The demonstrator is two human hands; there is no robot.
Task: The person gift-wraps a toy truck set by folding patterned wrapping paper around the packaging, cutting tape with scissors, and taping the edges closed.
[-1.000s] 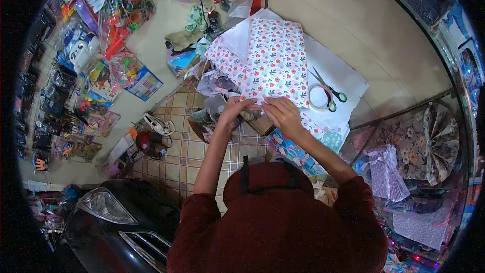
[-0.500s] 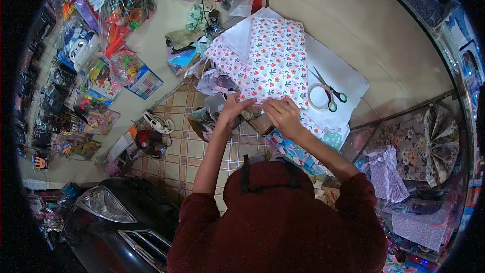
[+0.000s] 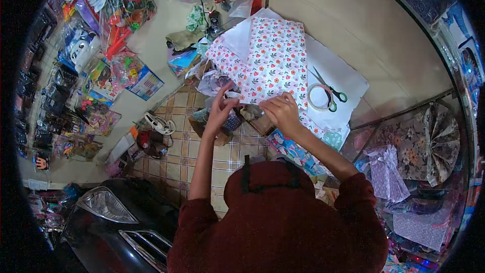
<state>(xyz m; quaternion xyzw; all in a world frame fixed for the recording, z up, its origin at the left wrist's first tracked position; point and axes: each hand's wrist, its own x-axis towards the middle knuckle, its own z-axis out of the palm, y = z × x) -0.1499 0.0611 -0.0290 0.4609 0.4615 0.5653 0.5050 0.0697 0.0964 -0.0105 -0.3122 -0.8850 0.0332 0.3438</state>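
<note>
A sheet of floral wrapping paper [image 3: 278, 55], white with red flowers and dark leaves, lies folded over on a larger white sheet [image 3: 333, 71]. My right hand [image 3: 284, 115] has its fingers pressed together on the near edge of the floral paper. To the left, my left hand [image 3: 221, 111] is raised with fingers and thumb apart, close to the paper's near left corner; whether the thumb touches it I cannot tell. Right of the floral paper rest a roll of tape [image 3: 319, 97] and a pair of scissors [image 3: 337, 94] with dark green handles.
Crumpled paper [image 3: 214, 82] and boxes lie left of the work surface. Bagged toys [image 3: 124, 35] cover the far left. A black motorbike [image 3: 116, 212] stands at lower left. A pleated purple fabric-like piece [image 3: 386, 174] sits at right, near a glass case edge.
My left hand has come off the paper's near edge, moving left with its fingers spreading. My right hand stays at the edge, shifted slightly left.
</note>
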